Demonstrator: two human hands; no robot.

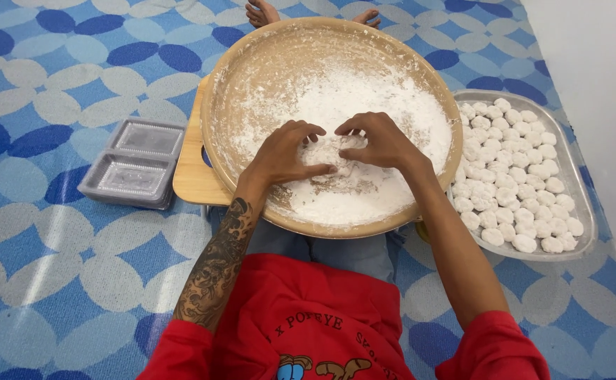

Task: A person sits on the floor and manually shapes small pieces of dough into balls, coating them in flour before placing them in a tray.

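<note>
A wide round wooden tray (252, 63) rests on a low wooden board over my lap, its right half covered in white flour (371, 98). Both my hands are in the flour near the tray's middle. My left hand (285, 151) and my right hand (380, 141) cup a lump of floured white dough (330, 152) between them, fingers curled around it and fingertips nearly meeting above it. Most of the lump is hidden by the fingers.
A metal tray (582, 183) on the right holds several small white dough balls (512, 162) in rows. A stack of clear plastic boxes (136, 162) lies on the left of the blue patterned mat. A white wall runs along the right. My toes (262, 13) show beyond the wooden tray.
</note>
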